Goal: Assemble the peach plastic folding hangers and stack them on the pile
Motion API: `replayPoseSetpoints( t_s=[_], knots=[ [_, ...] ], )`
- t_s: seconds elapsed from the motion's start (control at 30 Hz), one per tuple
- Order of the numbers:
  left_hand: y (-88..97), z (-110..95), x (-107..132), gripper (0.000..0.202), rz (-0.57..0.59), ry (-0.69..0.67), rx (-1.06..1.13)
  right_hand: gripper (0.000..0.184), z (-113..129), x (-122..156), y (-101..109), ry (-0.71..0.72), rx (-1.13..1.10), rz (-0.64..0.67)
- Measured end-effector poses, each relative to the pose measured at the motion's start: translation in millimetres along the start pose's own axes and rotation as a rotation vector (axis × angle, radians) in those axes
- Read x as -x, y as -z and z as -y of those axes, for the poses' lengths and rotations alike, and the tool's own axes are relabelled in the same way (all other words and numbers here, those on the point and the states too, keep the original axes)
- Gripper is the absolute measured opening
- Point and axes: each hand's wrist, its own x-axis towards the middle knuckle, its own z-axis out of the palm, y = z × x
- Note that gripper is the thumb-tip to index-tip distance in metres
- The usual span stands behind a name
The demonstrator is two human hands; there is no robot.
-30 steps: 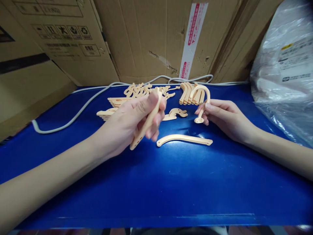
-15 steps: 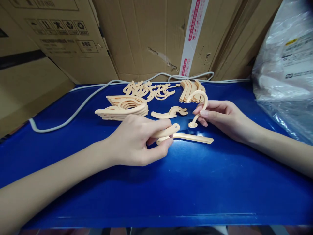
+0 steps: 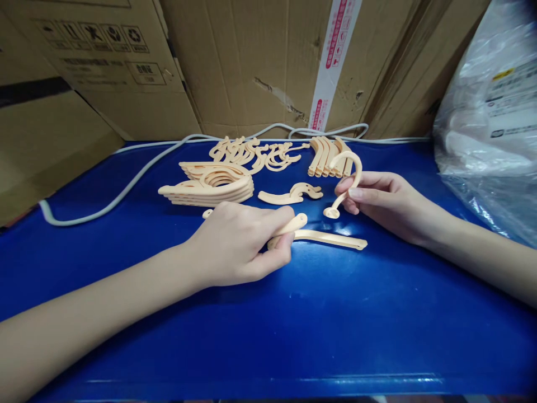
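My left hand (image 3: 247, 243) is closed around a beige plastic hanger arm (image 3: 297, 222). A rounded end with a small hole sticks out past its fingertips, and the palm covers the middle. Under those fingers, another long hanger arm (image 3: 331, 239) lies on the blue table, its left end partly hidden. Between thumb and fingers, my right hand (image 3: 380, 196) pinches a beige hanger hook (image 3: 358, 168). The hook's curve points up and its round flat base hangs just above the table. Beyond both hands rests a short curved hanger piece (image 3: 289, 196).
A stack of looped hanger bodies (image 3: 210, 190) stands at the left. Farther back lie a pile of hooks (image 3: 251, 152) and a row of curved arms (image 3: 325, 157). A white cable (image 3: 138, 196) runs behind them, before cardboard boxes (image 3: 251, 61). A plastic-wrapped bundle (image 3: 482, 123) stands right.
My right hand has shifted slightly right with the hook. The left hand has turned the hanger arm a little, so its other end now shows behind the hand.
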Motion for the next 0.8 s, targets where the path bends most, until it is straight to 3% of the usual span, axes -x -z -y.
replayPoseSetpoints(
  t_s=[0.33,0.6,0.8],
  knots=[
    [-0.4,0.3,2.6,0.017,-0.018,0.007,-0.054,0.024,-0.8,-3.0,-2.0,-0.006,-0.055,-0.009],
    [0.4,-2.0,-0.3,0.02,-0.07,-0.145,-0.069,0.04,3.3,-2.7,-6.5,-0.042,-0.089,-0.054],
    [1.8,-3.8,-0.6,0.022,-0.063,-0.134,-0.045,0.041,3.7,-2.1,-5.5,-0.038,-0.076,-0.057]
  ],
)
